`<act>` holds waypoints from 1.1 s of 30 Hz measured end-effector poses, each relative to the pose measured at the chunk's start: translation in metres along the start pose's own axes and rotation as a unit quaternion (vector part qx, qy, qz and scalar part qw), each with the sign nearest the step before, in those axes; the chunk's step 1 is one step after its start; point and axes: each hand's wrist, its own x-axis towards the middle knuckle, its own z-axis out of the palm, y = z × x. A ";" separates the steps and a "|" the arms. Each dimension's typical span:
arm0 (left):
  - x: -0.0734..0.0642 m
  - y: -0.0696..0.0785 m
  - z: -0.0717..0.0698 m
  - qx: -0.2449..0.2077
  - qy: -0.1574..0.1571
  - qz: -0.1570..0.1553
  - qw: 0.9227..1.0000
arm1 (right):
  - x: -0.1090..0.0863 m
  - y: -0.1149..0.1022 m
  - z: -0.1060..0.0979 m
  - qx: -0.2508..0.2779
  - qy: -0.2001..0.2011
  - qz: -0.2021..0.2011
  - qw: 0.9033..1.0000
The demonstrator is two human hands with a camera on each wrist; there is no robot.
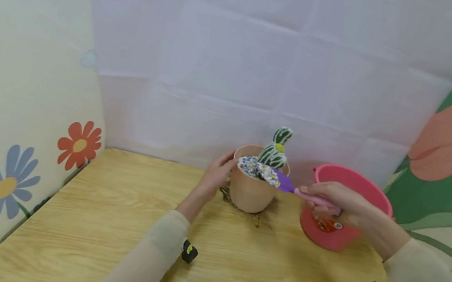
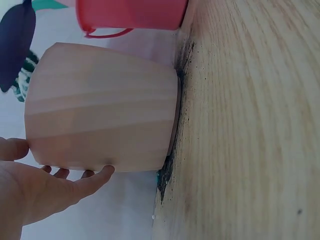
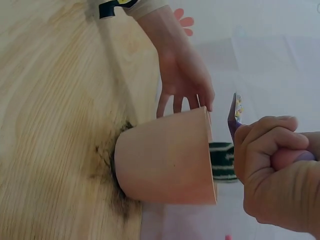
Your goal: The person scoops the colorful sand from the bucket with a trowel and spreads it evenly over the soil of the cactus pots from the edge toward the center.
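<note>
A tan flower pot stands on the table. A knitted green-and-white cactus with a yellow flower rises from it, beside small multicoloured pebbles inside. My left hand rests against the pot's left side, thumb near the rim and fingers spread along the wall, plainer in the left wrist view. My right hand grips the pink handle of a small purple trowel. Its blade, loaded with pebbles, is over the pot's near right rim. In the right wrist view, my right hand hides part of the cactus.
A red-pink bucket stands right of the pot, partly behind my right hand. Dark soil crumbs lie around the pot's base on the wooden table. A creased white cloth hangs close behind; flower-printed panels flank both sides.
</note>
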 end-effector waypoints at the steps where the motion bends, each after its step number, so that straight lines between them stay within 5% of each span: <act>1: 0.000 0.000 0.000 0.002 0.002 0.002 1.000 | 0.005 0.000 0.003 0.011 -0.001 0.000 1.000; 11: -0.004 -0.004 0.008 0.042 0.028 0.020 0.999 | 0.052 0.007 0.032 0.140 0.009 0.006 0.990; 18: -0.006 -0.001 0.006 0.042 0.065 0.013 0.997 | 0.074 0.007 0.045 0.239 -0.024 0.017 0.971; 33: -0.004 -0.005 0.008 0.017 0.063 -0.010 0.998 | 0.079 0.005 0.047 0.345 -0.029 0.047 0.937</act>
